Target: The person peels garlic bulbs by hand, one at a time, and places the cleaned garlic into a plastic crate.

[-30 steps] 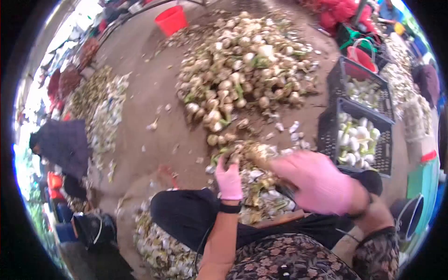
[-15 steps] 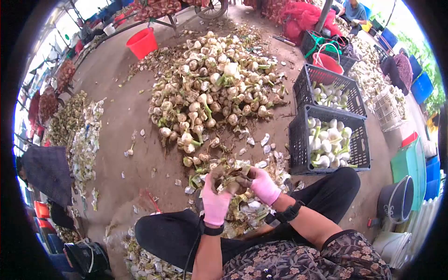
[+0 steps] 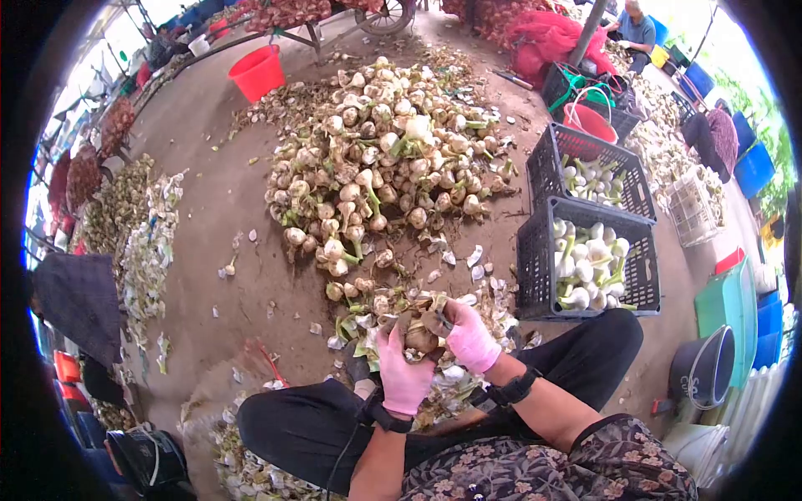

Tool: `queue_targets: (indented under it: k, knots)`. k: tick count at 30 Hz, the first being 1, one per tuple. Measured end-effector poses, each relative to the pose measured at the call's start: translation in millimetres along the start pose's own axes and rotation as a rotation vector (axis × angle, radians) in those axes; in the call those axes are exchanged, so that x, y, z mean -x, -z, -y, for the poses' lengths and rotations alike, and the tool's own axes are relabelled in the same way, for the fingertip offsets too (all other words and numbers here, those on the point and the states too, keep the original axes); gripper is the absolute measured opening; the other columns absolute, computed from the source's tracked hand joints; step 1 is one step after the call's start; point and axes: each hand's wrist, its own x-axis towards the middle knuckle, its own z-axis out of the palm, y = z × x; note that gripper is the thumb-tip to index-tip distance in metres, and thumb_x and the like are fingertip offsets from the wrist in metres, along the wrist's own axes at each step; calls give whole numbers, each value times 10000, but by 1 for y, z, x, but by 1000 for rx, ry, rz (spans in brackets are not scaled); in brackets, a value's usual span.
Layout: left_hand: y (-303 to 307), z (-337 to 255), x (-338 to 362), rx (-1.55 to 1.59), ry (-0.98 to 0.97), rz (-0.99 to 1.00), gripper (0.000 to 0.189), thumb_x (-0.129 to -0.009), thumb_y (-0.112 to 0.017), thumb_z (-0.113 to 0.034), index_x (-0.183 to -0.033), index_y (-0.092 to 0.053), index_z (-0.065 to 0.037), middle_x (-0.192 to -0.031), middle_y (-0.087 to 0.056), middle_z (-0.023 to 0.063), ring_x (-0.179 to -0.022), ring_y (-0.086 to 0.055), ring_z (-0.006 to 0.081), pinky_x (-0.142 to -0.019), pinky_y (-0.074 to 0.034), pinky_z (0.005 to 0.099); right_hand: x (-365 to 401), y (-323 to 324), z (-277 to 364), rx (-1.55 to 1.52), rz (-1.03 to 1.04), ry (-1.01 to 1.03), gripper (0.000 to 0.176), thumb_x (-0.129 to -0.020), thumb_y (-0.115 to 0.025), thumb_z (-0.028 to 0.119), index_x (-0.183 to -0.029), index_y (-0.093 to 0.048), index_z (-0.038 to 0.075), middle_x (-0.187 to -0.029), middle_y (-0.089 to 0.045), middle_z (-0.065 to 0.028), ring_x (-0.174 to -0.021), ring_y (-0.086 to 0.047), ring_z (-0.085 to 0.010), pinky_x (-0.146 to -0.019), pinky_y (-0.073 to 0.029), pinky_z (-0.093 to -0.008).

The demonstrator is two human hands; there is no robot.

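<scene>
Between my hands, low in the middle of the head view, is a brownish, unpeeled garlic bulb (image 3: 420,336). My left hand (image 3: 404,371), in a pink glove with dirt-darkened fingertips, is closed around the bulb's left and lower side. On its upper right, my right hand (image 3: 470,337), gloved the same way, has thumb and fingers closed against the bulb; the exact pinch is partly hidden. Loose garlic skins (image 3: 451,380) lie beneath both hands, between my legs. Ahead rises a big heap of unpeeled garlic (image 3: 384,159).
To the right stand two black crates, the near crate (image 3: 535,288) and the far crate (image 3: 539,159), holding white garlic bulbs. A red bucket (image 3: 257,77) is beyond the heap at left. A dark bucket (image 3: 702,367) stands at far right. Another person (image 3: 639,35) sits at the back right.
My left hand has shifted slightly right and down, and its fingers have turned around the bulb. The round bulb now shows between the hands, where dry leafy skin showed before.
</scene>
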Motion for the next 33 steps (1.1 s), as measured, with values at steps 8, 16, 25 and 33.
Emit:
queue_targets:
  k: [8, 16, 25, 33]
  knots:
    - [5, 10, -3, 719, 312, 210, 589, -732, -759, -79, -1241, -472, -6, -1191, -538, 138, -1052, -558, 265, -920, -453, 334, 7, 10, -3, 230, -3, 197, 303, -837, -578, -28, -1140, -560, -25, -1055, -623, -72, -993, -555, -119, -889, -436, -274]
    - [8, 18, -4, 1591, 764, 394, 587, -900, -492, -487, -1245, -470, -12, -1117, -600, 165, -914, -632, 312, -747, -547, 414, 4, 25, -2, -52, -45, -8, 414, -771, -476, -168, -1152, -576, -40, -1069, -632, -66, -987, -574, -119, -889, -456, -256]
    - [6, 14, -8, 1255, 746, 227, 425, -949, -439, -343, -1229, -473, -26, -1137, -580, 141, -1001, -605, 265, -841, -536, 407, 7, 32, 1, 29, -87, 44, 392, -790, -463, -150, -1136, -593, -20, -1038, -641, -41, -946, -580, -106, -858, -454, -239]
    - [7, 26, 1, 896, 523, 232, 406, -859, -618, -67, -1229, -461, -8, -1158, -559, 93, -1024, -582, 188, -869, -485, 307, 5, 22, 3, 60, 8, -20, 248, -843, -570, -50, -1079, -623, 2, -954, -649, -30, -842, -565, -87, -755, -464, -236]
